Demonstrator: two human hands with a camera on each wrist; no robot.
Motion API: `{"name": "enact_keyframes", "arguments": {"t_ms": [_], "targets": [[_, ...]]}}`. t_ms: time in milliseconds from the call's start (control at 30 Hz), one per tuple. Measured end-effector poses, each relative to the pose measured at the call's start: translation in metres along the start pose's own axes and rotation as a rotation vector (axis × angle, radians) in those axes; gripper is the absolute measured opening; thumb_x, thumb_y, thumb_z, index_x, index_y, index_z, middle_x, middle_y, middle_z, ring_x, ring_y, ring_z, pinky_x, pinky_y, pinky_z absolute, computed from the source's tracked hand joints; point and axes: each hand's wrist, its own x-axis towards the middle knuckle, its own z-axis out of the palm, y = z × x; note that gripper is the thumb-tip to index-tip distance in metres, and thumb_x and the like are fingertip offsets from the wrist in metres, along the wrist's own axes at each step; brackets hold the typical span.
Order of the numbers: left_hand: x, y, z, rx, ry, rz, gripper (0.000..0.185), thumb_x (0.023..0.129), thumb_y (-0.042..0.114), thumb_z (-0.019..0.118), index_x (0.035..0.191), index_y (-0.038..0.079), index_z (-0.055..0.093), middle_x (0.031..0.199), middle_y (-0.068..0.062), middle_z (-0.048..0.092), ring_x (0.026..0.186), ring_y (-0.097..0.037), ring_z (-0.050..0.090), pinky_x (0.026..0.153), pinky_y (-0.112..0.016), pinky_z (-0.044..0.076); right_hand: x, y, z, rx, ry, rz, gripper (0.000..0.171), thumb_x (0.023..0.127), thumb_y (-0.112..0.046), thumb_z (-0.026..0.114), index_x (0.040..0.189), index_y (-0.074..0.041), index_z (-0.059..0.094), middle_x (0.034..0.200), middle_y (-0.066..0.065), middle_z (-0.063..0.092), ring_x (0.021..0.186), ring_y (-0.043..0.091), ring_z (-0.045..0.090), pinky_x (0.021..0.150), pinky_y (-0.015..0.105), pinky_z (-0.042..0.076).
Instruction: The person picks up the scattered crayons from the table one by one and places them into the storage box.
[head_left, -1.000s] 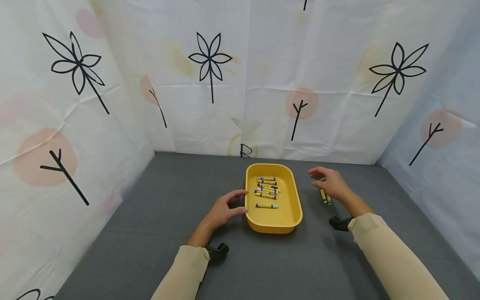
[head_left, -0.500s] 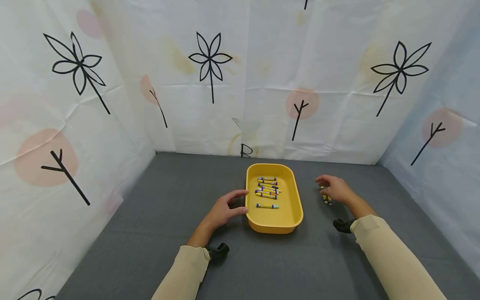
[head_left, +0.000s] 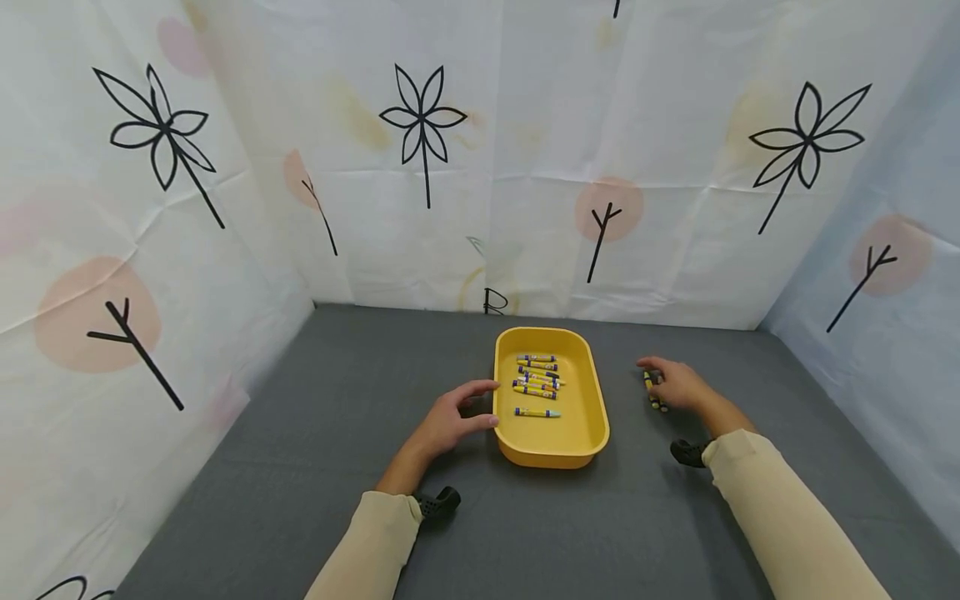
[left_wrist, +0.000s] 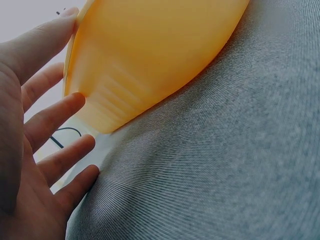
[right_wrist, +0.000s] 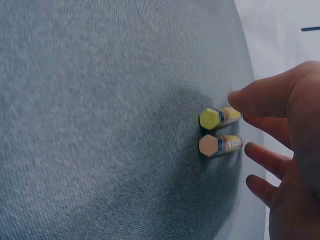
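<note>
A yellow tray (head_left: 592,417) stands mid-mat with several yellow-and-blue crayons (head_left: 537,377) lying in it. My left hand (head_left: 450,417) rests beside its left wall, fingers spread and relaxed, thumb against the tray (left_wrist: 150,60); the left hand (left_wrist: 30,150) holds nothing. To the right of the tray, two crayons (head_left: 655,393) lie side by side on the mat. My right hand (head_left: 675,385) is down over them. In the right wrist view its thumb touches the yellow-ended crayon (right_wrist: 220,117), and its fingers (right_wrist: 265,155) reach past the orange-ended crayon (right_wrist: 220,145). Both crayons still lie flat.
The grey fabric mat (head_left: 337,433) is walled in by white cloth (head_left: 420,208) printed with black flowers and pink dots at the back and both sides. Black wrist mounts (head_left: 438,502) sit just above the mat near each sleeve.
My right hand has come down and toward me onto the two crayons on the mat. The left hand and the tray have stayed put.
</note>
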Motion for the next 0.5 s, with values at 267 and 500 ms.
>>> {"name": "enact_keyframes", "arguments": {"t_ms": [267, 500], "targets": [[0.001, -0.002, 0.001, -0.003, -0.002, -0.013, 0.05, 0.09, 0.016, 0.071, 0.137, 0.008, 0.055, 0.141, -0.011, 0.051, 0.13, -0.031, 0.044, 0.108, -0.052, 0.033, 0.0, 0.011, -0.001, 0.03, -0.059, 0.005, 0.057, 0.081, 0.007, 0.052, 0.137, 0.009, 0.045, 0.134, 0.034, 0.047, 0.104, 0.042, 0.05, 0.075, 0.047, 0.043], [0.001, -0.002, -0.001, -0.004, -0.007, -0.016, 0.051, 0.09, 0.016, 0.071, 0.137, 0.007, 0.054, 0.141, -0.012, 0.051, 0.131, -0.032, 0.044, 0.109, -0.052, 0.032, 0.003, 0.012, -0.001, 0.027, -0.105, 0.016, 0.057, 0.085, 0.002, 0.056, 0.14, 0.007, 0.042, 0.137, 0.034, 0.044, 0.099, 0.037, 0.051, 0.075, 0.046, 0.043]]}}
